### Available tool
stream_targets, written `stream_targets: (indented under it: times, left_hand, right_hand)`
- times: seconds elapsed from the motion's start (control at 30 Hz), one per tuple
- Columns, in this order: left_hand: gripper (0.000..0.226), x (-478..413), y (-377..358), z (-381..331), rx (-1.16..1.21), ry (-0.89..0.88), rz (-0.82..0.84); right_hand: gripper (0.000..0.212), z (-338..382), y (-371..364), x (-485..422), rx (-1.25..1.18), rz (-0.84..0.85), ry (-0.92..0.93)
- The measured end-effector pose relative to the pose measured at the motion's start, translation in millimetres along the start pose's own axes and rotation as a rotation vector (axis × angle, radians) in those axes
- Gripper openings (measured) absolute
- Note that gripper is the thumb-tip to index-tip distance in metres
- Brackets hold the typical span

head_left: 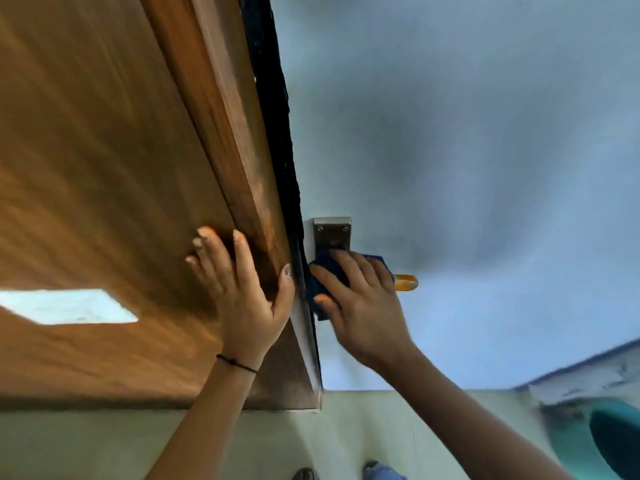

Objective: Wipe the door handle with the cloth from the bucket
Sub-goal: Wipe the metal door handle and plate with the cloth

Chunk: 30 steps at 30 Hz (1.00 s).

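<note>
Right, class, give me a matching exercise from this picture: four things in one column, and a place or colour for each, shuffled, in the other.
1. left hand
2. cloth
3. handle tip
4. bucket

A. yellow, poking out past the cloth
B. teal, bottom right corner
C. flat on the wooden door
D. blue, under the right hand

Pairs: 1-C, 2-D, 3-A, 4-B

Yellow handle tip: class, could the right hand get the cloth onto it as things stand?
Probably yes. The right hand already presses the blue cloth on the handle; the yellow handle tip sticks out bare just beyond its fingers, with nothing blocking it.
</note>
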<state>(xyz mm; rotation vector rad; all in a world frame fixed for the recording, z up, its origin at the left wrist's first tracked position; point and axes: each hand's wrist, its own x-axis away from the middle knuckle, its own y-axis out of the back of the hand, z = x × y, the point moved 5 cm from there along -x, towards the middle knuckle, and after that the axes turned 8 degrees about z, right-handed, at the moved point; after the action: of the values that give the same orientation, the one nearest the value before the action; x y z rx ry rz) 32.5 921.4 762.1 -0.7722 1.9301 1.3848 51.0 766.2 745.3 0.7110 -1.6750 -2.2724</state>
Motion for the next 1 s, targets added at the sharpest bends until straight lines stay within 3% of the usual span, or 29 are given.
stream_targets:
  times: [0.07,0.23,0.37,0.53,0.8,1.0]
  left_hand:
    - [0.088,-1,-2,6,-0.027,-0.063,0.009]
    - [0.090,0,-4,10,-0.062,-0.133,0.009]
    - [0.087,0,-4,13,-0.058,-0.158,0.013]
    - [0.088,0,-3,13,-0.045,-0.159,0.024]
    - [0.090,-1,-3,12,-0.046,-0.164,0.046]
    - [0.094,-1,-2,13,-0.039,-0.163,0.053]
  right_hand:
    - [0.038,-7,1,-1,0.073,-0.058,-0.063]
    - [0.045,10,-14,-2,0.140,-0.082,-0.246]
    - [0.047,8,-15,-6,0.216,-0.042,-0.203]
    - [0.038,-29,-3,18,0.203,-0.098,-0.346]
    - [0.061,13,-21,-2,0.135,-0.077,-0.242]
    - [0.044,-19,-8,7,0.178,-0.103,-0.201]
